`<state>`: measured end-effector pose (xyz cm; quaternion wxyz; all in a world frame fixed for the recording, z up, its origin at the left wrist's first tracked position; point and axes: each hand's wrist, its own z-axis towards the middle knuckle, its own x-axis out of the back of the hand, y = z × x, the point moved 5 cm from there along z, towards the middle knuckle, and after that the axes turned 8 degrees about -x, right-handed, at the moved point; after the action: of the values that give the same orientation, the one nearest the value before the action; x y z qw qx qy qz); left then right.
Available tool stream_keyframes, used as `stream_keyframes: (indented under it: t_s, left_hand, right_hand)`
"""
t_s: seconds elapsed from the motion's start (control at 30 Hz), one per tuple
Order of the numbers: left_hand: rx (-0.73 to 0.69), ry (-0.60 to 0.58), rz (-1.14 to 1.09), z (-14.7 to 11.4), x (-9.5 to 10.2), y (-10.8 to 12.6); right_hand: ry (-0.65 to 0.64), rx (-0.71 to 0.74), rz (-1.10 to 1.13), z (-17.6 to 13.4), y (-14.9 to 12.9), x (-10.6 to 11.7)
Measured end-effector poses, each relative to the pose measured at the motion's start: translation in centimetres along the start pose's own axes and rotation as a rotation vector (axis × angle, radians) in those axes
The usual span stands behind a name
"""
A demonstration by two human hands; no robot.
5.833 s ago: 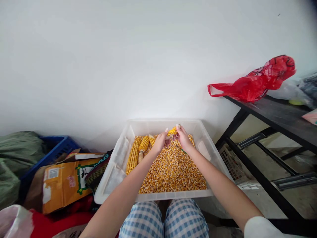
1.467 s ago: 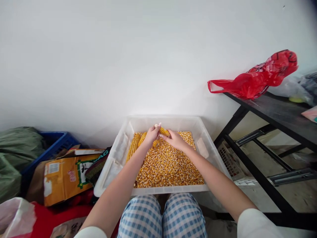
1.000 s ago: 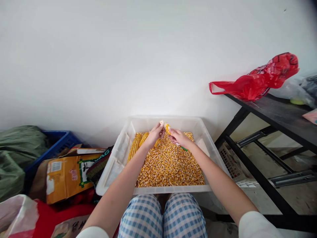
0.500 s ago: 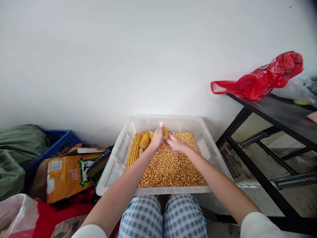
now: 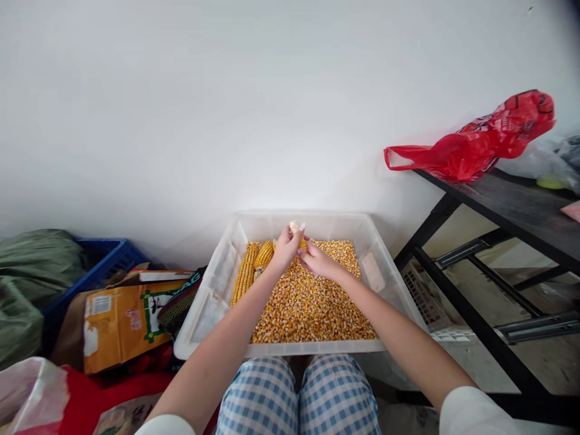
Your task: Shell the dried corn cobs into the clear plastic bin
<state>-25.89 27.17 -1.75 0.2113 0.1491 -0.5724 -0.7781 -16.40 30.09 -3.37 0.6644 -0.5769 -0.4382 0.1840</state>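
Over the back of a translucent plastic tub (image 5: 276,348), my left hand (image 5: 285,249) is closed around a corn cob (image 5: 294,226) whose pale bare end sticks up past the fingers. My right hand (image 5: 315,260) meets it from the right, fingers curled on the cob's lower part, where yellow kernels show. Much of the cob is hidden by the hands. Loose yellow corn kernels (image 5: 308,308) fill most of the tub beneath. Along its left side lie whole ears of corn (image 5: 246,272), one short ear (image 5: 263,256) close to my left wrist.
A black metal rack (image 5: 457,290) stands to the right with a red plastic bag (image 5: 480,148) on top. On the left are an orange cardboard box (image 5: 122,320), a blue crate (image 5: 102,260) and a green sack (image 5: 36,284). A white wall (image 5: 290,109) rises behind the tub.
My left hand has turned, its thumb shifting right across the cob, and the cob's pale end now leans slightly left. My right hand stays almost in place.
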Motion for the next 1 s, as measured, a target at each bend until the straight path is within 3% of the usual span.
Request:
stream_keyframes:
  t_s: [0.1,0.17,0.4,0.57,0.67,0.77,0.87,0.93,1.0]
  left_hand:
    - [-0.090,0.018,0.187,0.1,0.4,-0.3]
    - [-0.102,-0.005,0.231,0.0,0.4,-0.5]
    - [-0.041,-0.221,-0.004,-0.6,-0.2,0.5]
    - [0.030,-0.256,-0.181,-0.7,-0.5,0.8]
    - [0.020,-0.236,-0.160,-0.6,-0.5,0.9]
    - [-0.018,-0.178,0.036,-0.5,-0.2,0.7]
    - [-0.043,-0.228,0.111,-0.5,-0.3,0.7]
    - [-0.030,-0.302,0.039,-0.6,-0.4,0.8]
    - [0.007,-0.362,-0.052,-0.7,-0.4,0.9]
  right_hand:
    - [0.083,0.077,-0.103,-0.1,-0.3,0.4]
    - [0.066,0.056,-0.106,-0.1,0.0,0.3]
    - [-0.297,-0.087,0.163,-0.7,0.7,0.0]
    - [-0.444,-0.132,0.226,-1.2,0.3,0.8]
    - [-0.337,-0.112,0.103,-1.0,0.4,1.2]
    - [-0.089,-0.056,-0.161,-0.4,0.6,1.6]
    - [0.145,-0.005,-0.396,-0.3,0.5,2.1]
    - [0.168,0.043,-0.406,-0.3,0.1,2.2]
    - [0.085,0.096,-0.313,-0.4,-0.3,2.2]
